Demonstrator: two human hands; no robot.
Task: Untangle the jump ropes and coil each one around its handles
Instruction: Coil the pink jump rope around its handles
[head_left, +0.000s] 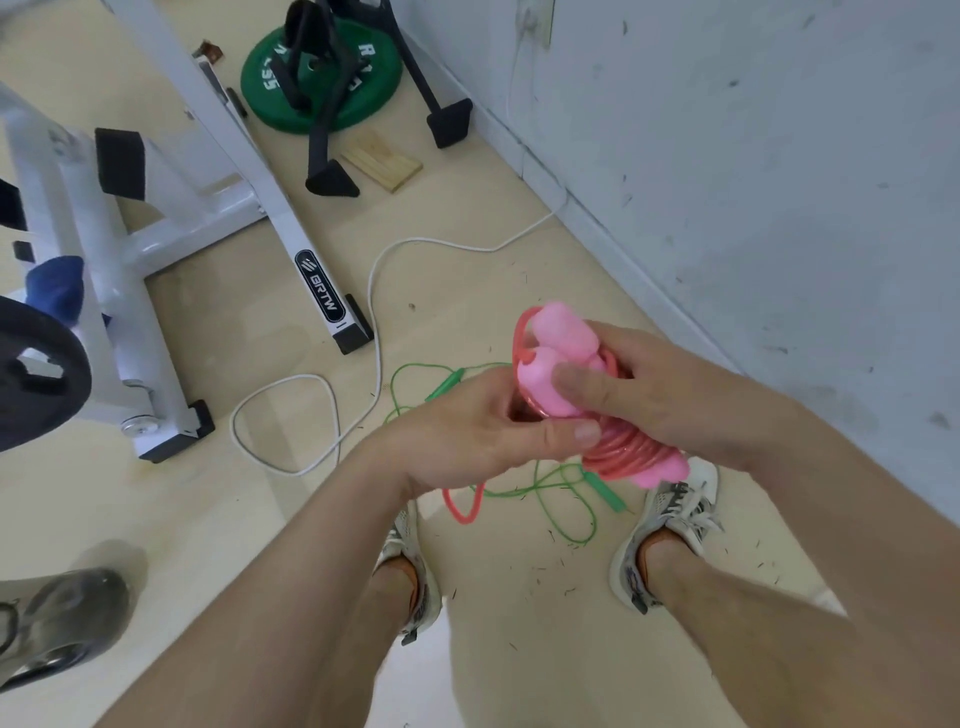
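My right hand (670, 395) grips the two pink handles (558, 358) of the red jump rope, held side by side. Several turns of red rope (623, 454) are coiled tightly around the handles' lower part. My left hand (483, 431) pinches the red rope beside the handles, thumb pressed against the coil. A loose loop of red rope (462, 506) hangs below my left wrist. The green jump rope (566, 512) lies loose on the floor under my hands, with one green handle (447, 382) behind my left hand and another (605, 493) near my right shoe.
A white cable (332, 415) snakes across the beige floor toward the wall. A white gym machine frame (223, 208) stands at left, with a green weight plate (322, 78) and a wooden block (384, 161) behind it. The grey wall (753, 182) runs along the right. Another person's shoe (57, 618) is at lower left.
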